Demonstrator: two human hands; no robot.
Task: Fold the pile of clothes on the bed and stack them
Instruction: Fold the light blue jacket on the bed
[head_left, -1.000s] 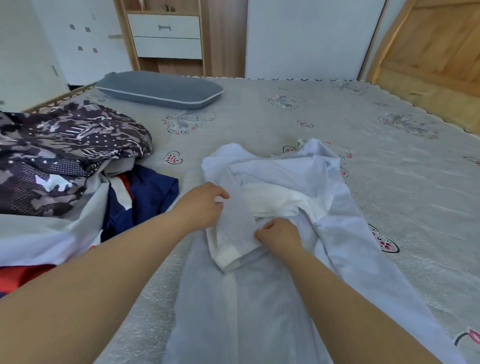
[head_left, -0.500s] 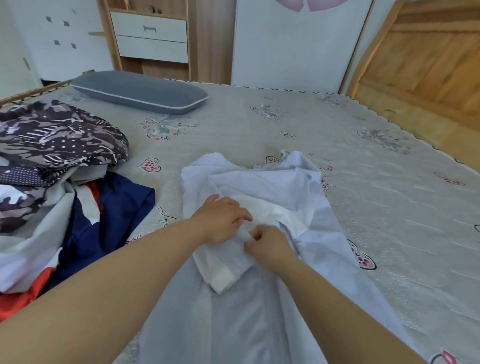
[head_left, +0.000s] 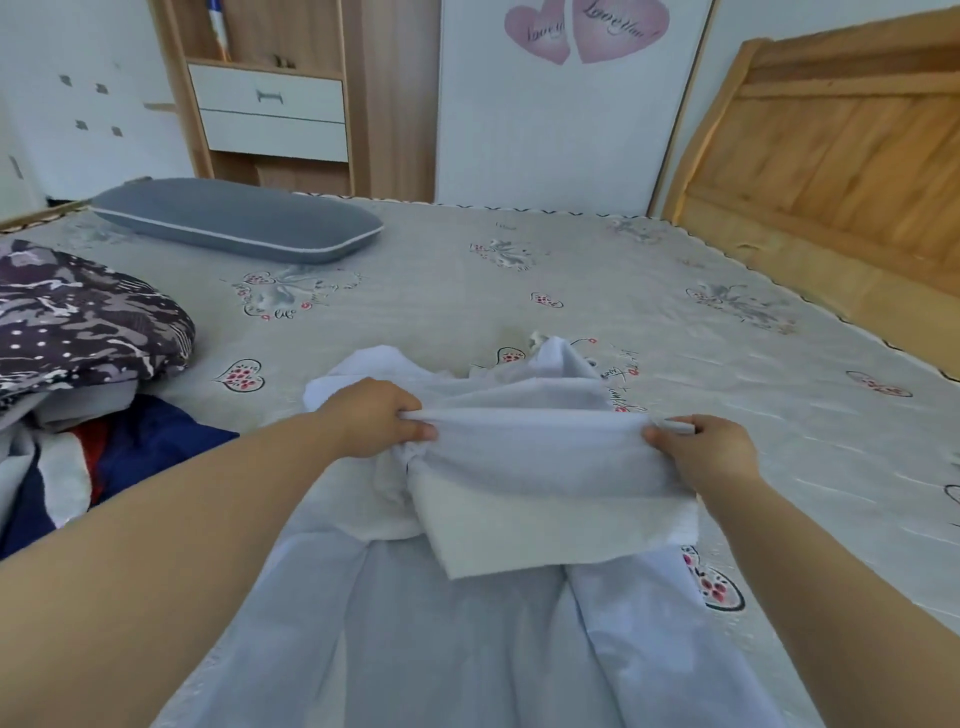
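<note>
- bed (head_left: 597, 291), grey heart-print cover
- grey pillow (head_left: 234, 221) at far left
- clothes pile (head_left: 78, 364) on left edge
- white garment (head_left: 493, 597) spread near front

Left arm: bare forearm entering from the lower left of the frame, no sleeve in sight.
Right arm: bare forearm entering from the lower right, likewise no sleeve in sight.
Left hand (head_left: 376, 418): bare, no glove; centre of the frame.
Right hand (head_left: 709, 451): bare, no glove; right of centre.
Wrists: nothing worn on either one.
Rest of the person: out of frame.
</note>
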